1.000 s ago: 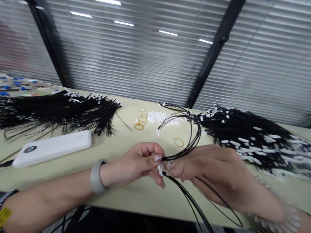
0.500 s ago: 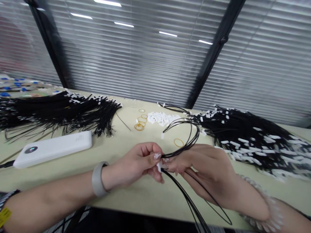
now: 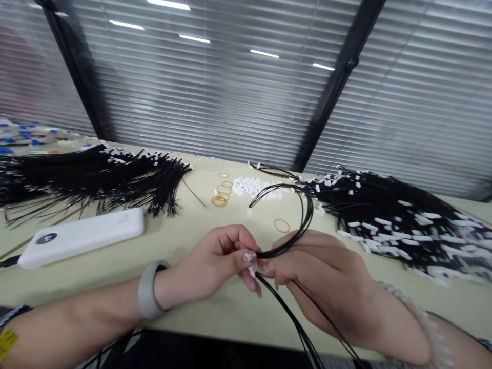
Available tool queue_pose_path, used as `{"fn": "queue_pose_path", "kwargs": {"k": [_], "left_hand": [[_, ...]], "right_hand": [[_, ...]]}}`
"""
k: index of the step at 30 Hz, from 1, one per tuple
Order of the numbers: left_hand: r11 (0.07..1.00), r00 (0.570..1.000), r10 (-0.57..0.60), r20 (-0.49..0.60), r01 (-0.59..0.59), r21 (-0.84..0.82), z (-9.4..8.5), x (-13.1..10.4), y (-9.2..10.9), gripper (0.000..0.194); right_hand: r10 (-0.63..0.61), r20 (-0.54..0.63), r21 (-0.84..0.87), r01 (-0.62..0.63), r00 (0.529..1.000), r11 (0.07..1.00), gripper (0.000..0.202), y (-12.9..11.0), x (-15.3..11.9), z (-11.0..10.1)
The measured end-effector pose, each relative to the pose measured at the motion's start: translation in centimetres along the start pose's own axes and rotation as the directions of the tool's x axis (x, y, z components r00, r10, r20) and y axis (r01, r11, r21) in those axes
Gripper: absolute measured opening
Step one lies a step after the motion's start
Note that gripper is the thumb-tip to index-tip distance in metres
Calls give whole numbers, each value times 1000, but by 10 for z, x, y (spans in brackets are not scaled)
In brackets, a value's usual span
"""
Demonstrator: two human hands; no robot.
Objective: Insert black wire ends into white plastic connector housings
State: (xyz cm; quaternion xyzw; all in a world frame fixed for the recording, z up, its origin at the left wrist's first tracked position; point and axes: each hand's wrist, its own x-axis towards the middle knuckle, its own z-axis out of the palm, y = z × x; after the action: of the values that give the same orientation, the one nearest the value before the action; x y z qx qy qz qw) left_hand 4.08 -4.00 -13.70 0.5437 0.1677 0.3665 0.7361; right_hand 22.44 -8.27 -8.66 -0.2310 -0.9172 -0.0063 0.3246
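Note:
Near the front middle of the table, my left hand [image 3: 215,266] pinches a small white connector [image 3: 252,269] between thumb and fingers. Several black wires [image 3: 305,220] run from it, some curling up and round in a loop, others hanging down past the table's front edge. My right hand [image 3: 326,282] is closed beside the connector, its fingertips on the wires there. One wire passes along under the right palm. A small white piece [image 3: 249,213] is at the far end of the loop, above the table.
Small white connectors [image 3: 255,186] are heaped at the back middle, beside yellow rubber bands [image 3: 220,200]. A black wire bundle [image 3: 77,177] lies at left, another with white ends [image 3: 384,210] at right. A white power bank [image 3: 82,237] lies at front left.
The wire loop has shifted slightly left, its far end with it. My right hand has turned a little and stays against the wires. My left hand still pinches the connector.

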Motion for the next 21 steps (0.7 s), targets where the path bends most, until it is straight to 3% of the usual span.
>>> {"fn": "queue_pose_path", "kwargs": {"k": [6,10,15,21], "left_hand": [[1000,999,23,28,-23,5,2,-2,4,23],[1000,998,28,56,-28,-8,0,-2,3,21],[1000,999,26,47,-27,10,0,-4,3,22],[1000,1000,13,4,-13,9,5,-2,6,22]], "right_hand": [[-35,72,-21,37,997,999,17,-1,3,-8],[-58,57,-63,62,997,996,13,-5,6,-13],[-50,34,-198,56,998,979,20,-12,7,-16],[-198,8,-270,192,980,944,38,-10,8,-11]]}}
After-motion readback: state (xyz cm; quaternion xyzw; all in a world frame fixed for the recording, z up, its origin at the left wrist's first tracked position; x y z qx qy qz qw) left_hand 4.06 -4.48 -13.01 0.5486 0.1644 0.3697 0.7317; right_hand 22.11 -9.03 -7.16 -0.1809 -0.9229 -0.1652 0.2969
